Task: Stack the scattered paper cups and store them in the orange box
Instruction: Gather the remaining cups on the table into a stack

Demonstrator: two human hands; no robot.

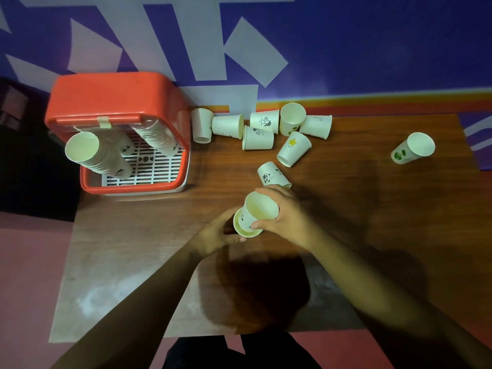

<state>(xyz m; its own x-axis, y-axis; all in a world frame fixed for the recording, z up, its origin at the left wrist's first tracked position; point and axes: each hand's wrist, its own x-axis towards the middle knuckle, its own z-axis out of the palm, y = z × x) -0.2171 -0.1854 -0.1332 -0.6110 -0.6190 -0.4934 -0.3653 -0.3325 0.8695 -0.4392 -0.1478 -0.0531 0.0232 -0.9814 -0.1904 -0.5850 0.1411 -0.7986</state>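
Nine paper cups lie loose on the wooden tabletop (138, 262), all to the right of the orange box (117, 102). Seven of them crowd together along the far edge just beside the box, most on their sides and touching one another; among them is a star-printed cup (292, 149). A panda-printed cup (273, 177) lies on its side apart from that cluster, nearer the person. One cup with green marks (412, 149) lies alone, well away from the box toward the right edge of the tabletop.

Two more cups are in the hands, in front of the box and to its right. The left hand (215, 238) is closed around the lower cup (246, 231). The right hand (287, 217) grips the upper cup (259, 210), whose base sits inside the lower cup's mouth, tilted.

The orange box stands at the far left corner of the tabletop with its lid raised. Inside, on a white slotted tray (154, 166), lean at least two long stacks of cups: the left stack (93, 155) juts over the box's left rim, and the right stack (157, 138) leans toward the back. How many cups each holds cannot be counted.

The near half of the tabletop in front of the box is bare wood, dull and scuffed near the left. Behind runs a purple wall with pale angular shapes (253, 51); the floor (32, 275) is reddish.
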